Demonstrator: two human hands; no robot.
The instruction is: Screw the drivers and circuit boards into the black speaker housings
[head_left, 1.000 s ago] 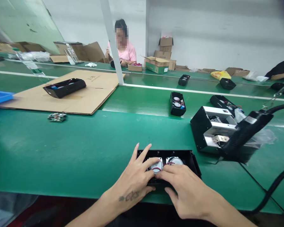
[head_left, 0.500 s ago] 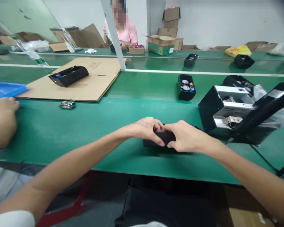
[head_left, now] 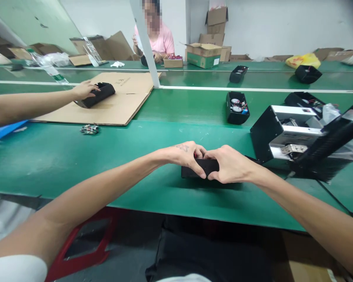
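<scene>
A black housing (head_left: 207, 166) is held on the green tabletop (head_left: 120, 156), just to the left of the black and silver box-shaped device (head_left: 270, 129) and nearer to the person than it. The housing is gripped from both ends. The fingers of the left hand (head_left: 186, 156) are curled over its top edge with the thumb pressed on the near wall. The fingers of the right hand (head_left: 229, 164) are clamped on it in the same way.

The work is judged to be mid-course, since the housing is not released and both hands are busy at its open side. What has been fitted inside cannot be told, as the interior is hidden by the hands and the near wall.

The housing appears as a long, matt black shell with rounded corners. A trace of red wire (head_left: 195, 155) is seen at the left fingers.

Beyond the device's left side, a second open housing (head_left: 237, 107) is seen with two round parts inside. Far to the device's left, another person's hand (head_left: 84, 90) is laid on a third housing (head_left: 101, 94) on a cardboard sheet (head_left: 117, 105).
</scene>
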